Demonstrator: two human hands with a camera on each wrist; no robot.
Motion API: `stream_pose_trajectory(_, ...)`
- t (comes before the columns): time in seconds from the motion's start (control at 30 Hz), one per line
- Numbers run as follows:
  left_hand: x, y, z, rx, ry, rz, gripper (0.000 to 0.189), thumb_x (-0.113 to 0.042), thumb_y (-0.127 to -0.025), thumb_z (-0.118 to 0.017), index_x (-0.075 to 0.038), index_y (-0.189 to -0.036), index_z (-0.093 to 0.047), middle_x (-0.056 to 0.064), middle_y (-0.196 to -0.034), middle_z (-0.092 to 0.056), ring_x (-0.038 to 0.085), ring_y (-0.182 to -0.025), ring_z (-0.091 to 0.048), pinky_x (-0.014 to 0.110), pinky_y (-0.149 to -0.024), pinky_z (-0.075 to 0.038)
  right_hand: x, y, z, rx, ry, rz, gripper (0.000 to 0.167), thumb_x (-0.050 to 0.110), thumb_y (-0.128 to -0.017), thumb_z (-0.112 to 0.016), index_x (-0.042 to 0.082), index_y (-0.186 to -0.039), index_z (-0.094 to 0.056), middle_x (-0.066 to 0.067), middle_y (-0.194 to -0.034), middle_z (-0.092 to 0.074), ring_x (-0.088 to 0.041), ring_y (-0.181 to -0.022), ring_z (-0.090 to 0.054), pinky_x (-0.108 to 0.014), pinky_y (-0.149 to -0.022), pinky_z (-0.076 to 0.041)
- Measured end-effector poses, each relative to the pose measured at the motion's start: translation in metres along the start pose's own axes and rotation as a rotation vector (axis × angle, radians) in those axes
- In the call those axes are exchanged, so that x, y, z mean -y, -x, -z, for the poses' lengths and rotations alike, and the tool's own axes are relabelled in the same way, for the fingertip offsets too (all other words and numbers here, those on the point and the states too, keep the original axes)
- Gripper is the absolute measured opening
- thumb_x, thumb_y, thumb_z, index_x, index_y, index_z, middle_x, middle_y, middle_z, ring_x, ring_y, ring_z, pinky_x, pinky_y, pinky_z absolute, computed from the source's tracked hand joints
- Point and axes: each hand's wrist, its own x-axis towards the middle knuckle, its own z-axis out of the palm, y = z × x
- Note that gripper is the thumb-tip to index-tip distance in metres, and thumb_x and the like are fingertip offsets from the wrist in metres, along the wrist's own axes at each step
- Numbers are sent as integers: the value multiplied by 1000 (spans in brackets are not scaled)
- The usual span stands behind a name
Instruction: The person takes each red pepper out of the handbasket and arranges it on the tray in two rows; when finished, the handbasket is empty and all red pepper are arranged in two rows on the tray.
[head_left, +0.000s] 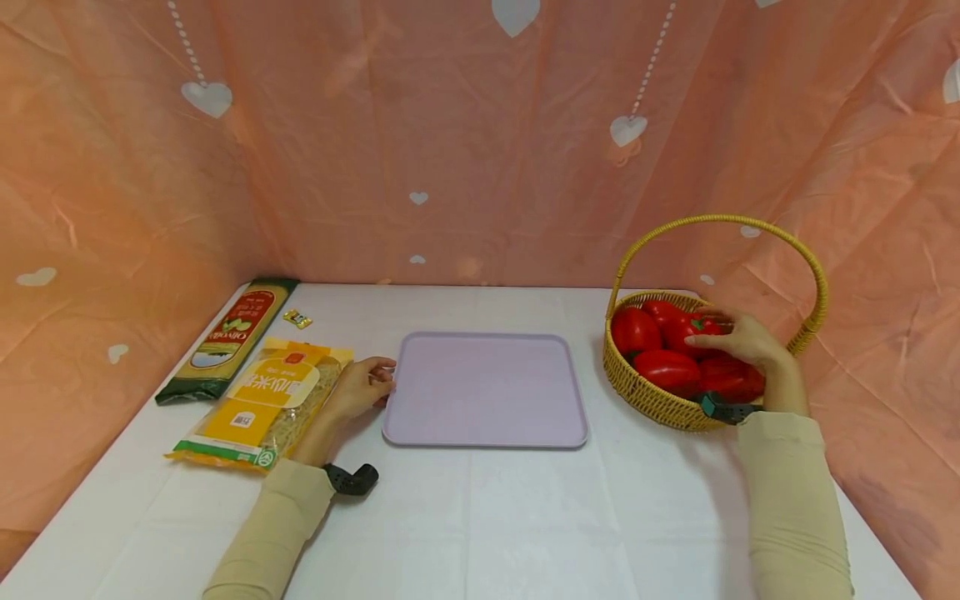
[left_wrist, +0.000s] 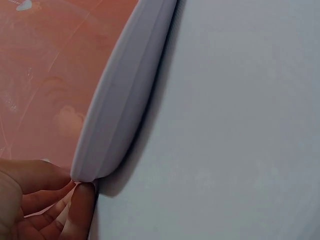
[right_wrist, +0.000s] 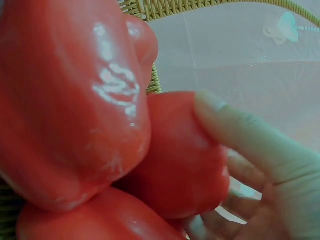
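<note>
A pale lilac tray (head_left: 486, 390) lies at the middle of the table. My left hand (head_left: 367, 385) is at its left edge; in the left wrist view the thumb and index finger pinch the rim (left_wrist: 117, 100) near a corner. Over on the right, my right hand (head_left: 746, 337) reaches into a wicker basket (head_left: 637, 398) of several glossy red bell peppers (head_left: 666, 372). The right wrist view has its thumb and curled fingers round one red bell pepper (right_wrist: 185, 155), which lies against the others. Its far-side fingers are partly hidden.
Left of the tray lie a yellow noodle packet (head_left: 247, 408), close beside my left forearm, and a dark green packet (head_left: 232, 337). A small yellow wrapped piece (head_left: 297, 318) sits behind them. The basket's tall handle (head_left: 720, 218) arches over the peppers. A pink curtain (head_left: 480, 167) encloses the table.
</note>
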Motion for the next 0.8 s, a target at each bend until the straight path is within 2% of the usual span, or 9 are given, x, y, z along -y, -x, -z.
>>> stream_pose_trajectory(0.07, 0, 0, 0, -2, 0, 7, 37, 7, -85, -56, 12, -121, -50, 17, -90, -56, 12, -67, -56, 27, -58, -54, 0, 0, 1, -20, -25, -8, 74, 36, -85, -65, -4, -138, -33, -29, -133, -39, -44, -117, -37, -50, -95, -35)
stream_pose_trajectory(0.13, 0, 0, 0, -2, -1, 13, 37, 7, -85, -56, 12, -121, -50, 18, -90, -56, 13, -67, -56, 27, -58, -54, 3, 1, 2, -50, -46, -6, 75, 36, -86, -65, -2, -141, -31, -28, -135, -37, -42, -117, -38, -42, -92, -40)
stream_pose_trajectory(0.2, 0, -1, 0, -7, -7, 22, 37, 6, -85, -56, 11, -121, -50, 17, -90, -56, 12, -67, -56, 26, -58, -54, 8, 2, 4, -80, -75, -4, 75, 36, -86, -65, 1, -143, -29, -25, -137, -36, -39, -118, -38, -29, -86, -44)
stream_pose_trajectory(0.27, 0, -1, 0, -12, -14, 27, 37, 6, -85, -57, 11, -121, -51, 17, -90, -56, 12, -67, -56, 26, -58, -55, 14, 4, 6, -110, -88, 7, 73, 35, -87, -64, 4, -144, -30, -21, -137, -37, -36, -118, -39, -16, -78, -43)
stream_pose_trajectory(0.33, 0, -2, 0, -16, -20, 27, 37, 6, -85, -58, 11, -121, -51, 17, -90, -57, 12, -67, -56, 26, -58, -54, 22, 6, 8, -120, -101, 19, 72, 36, -87, -62, 6, -144, -29, -18, -138, -36, -34, -119, -38, -11, -74, -40)
stream_pose_trajectory(0.47, 0, -2, 1, -10, -16, 26, 37, 6, -85, -58, 11, -121, -51, 17, -90, -58, 13, -68, -57, 27, -58, -55, 41, 11, 9, -123, -115, 54, 67, 35, -87, -63, 13, -142, -33, -8, -136, -39, -23, -116, -39, -11, -74, -41)
stream_pose_trajectory(0.63, -1, -1, 2, 0, -6, 23, 38, 6, -85, -58, 11, -121, -50, 17, -90, -57, 12, -69, -57, 26, -59, -55, 67, 14, 3, -115, -160, 138, 60, 26, -86, -66, 17, -138, -39, 6, -124, -48, -6, -105, -47, -12, -77, -43)
stream_pose_trajectory(0.8, -2, 0, 1, 4, -8, 19, 38, 5, -85, -58, 11, -121, -50, 16, -89, -57, 13, -68, -57, 27, -58, -55, 89, 11, -11, -90, -248, 247, 58, 14, -84, -67, 12, -136, -41, 8, -118, -51, -6, -101, -52, -15, -76, -49)
